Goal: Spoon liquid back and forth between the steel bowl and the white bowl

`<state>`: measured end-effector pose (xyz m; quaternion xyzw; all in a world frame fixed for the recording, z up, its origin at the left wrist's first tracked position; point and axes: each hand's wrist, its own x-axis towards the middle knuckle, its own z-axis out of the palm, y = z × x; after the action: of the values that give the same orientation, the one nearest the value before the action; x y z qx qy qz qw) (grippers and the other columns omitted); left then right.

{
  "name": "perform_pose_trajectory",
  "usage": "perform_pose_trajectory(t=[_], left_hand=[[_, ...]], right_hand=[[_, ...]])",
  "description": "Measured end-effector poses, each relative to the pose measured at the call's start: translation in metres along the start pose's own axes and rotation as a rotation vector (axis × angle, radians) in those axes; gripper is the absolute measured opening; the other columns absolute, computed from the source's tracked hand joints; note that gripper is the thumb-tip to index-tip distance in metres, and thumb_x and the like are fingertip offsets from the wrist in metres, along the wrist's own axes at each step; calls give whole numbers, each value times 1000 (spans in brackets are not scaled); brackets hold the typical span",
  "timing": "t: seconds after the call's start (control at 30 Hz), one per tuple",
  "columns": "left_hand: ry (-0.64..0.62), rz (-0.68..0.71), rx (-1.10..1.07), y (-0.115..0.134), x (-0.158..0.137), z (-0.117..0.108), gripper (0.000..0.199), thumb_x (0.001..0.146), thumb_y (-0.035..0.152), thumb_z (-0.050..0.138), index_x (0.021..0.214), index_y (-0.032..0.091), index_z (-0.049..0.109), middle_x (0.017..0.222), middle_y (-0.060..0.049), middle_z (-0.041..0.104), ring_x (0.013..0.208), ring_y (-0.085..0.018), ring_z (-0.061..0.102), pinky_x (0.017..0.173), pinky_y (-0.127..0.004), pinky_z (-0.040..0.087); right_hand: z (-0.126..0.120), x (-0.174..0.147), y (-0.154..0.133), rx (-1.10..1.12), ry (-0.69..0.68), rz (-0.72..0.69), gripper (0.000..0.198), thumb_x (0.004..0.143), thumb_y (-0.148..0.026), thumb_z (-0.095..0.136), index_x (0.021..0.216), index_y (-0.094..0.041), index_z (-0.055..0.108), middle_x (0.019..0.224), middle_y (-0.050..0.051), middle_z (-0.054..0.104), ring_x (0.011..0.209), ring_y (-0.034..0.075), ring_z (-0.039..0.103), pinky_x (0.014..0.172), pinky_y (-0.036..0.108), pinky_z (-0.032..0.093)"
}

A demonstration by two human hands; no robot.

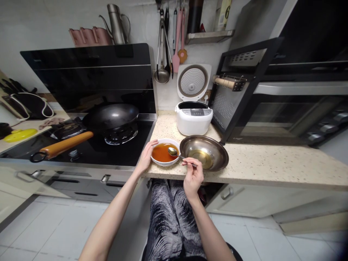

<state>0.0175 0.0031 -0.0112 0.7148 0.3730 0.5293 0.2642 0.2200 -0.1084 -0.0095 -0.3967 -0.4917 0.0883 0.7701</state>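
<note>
A white bowl (166, 164) of orange-red liquid (162, 152) stands on the speckled counter near its front edge. Against the bowl's left side rests my left hand (146, 156), fingers along the rim and wall. My right hand (194, 175) is closed round the handle of a metal spoon (172, 151). The spoon's head is over the right part of the liquid; whether it touches the surface I cannot tell. Just right of the bowl sits a wide metal basin (221, 155) with a little yellowish liquid at its bottom, partly behind my right hand.
A white rice cooker (194, 121) with its lid raised stands behind the basin. To the left, a black wok (111, 116) with a wooden handle (66, 144) is on the stove. A dark oven (293, 114) is at the right. Utensils (162, 75) hang on the wall.
</note>
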Motion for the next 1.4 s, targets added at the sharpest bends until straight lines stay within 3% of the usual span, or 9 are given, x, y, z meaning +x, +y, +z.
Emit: perform_pose_trajectory(t=[0.8,1.13,1.4], left_hand=[[0,-6,1,-2,0,0,42,107,43,38,125,22,70,145,-10,62,142,-25,53,128,-47,32],[3,-6,8,1,0,0,43,107,43,37,123,21,70,145,-11,62,141,-26,54,129,-48,31],[5,-3,6,2,0,0,43,106,43,37,123,21,70,145,-11,62,141,-25,54,128,-48,32]], right_hand=[[-4,11,-12,46,63,-24,13,104,-24,51,98,-22,62,93,4,69,77,14,68,71,29,60],[-28,21,-8,-20,131,-83,10,103,-25,53,98,-22,61,93,4,69,79,15,68,71,31,61],[-51,22,7,-165,50,-188,11,102,-21,53,100,-22,64,93,5,70,83,17,70,73,32,62]])
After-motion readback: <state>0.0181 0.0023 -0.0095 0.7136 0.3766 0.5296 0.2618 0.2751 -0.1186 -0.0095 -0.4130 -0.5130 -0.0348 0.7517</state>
